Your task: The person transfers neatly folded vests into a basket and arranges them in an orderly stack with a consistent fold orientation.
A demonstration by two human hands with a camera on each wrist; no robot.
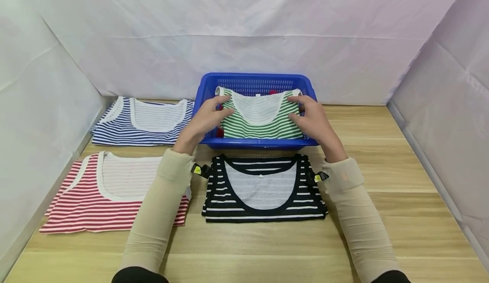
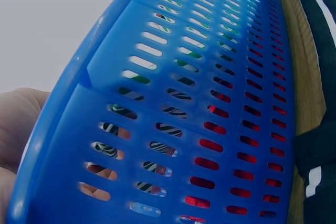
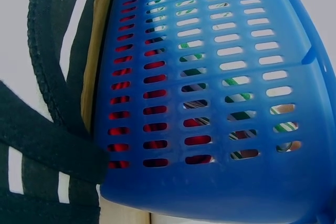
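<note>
A folded green-and-white striped tank top (image 1: 259, 130) lies in the blue plastic basket (image 1: 259, 144), its wide white neckline facing up. My left hand (image 1: 206, 116) reaches over the basket's left side, thumb and index finger spread apart on the top's left edge. On the opposite edge my right hand (image 1: 315, 119) touches the cloth the same way, thumb and fingers apart. Red cloth (image 1: 220, 133) shows beneath the green top, and also through the slots in both wrist views. My lower fingers are partly hidden at the basket's sides.
A folded black-and-white striped tank top (image 1: 263, 215) lies right in front of the basket, under my wrists. To the left are a blue-striped top (image 1: 141, 136) and a red-striped top (image 1: 95, 215), partly covered by my left sleeve. White cloth walls (image 1: 259, 54) enclose the wooden table (image 1: 401, 215).
</note>
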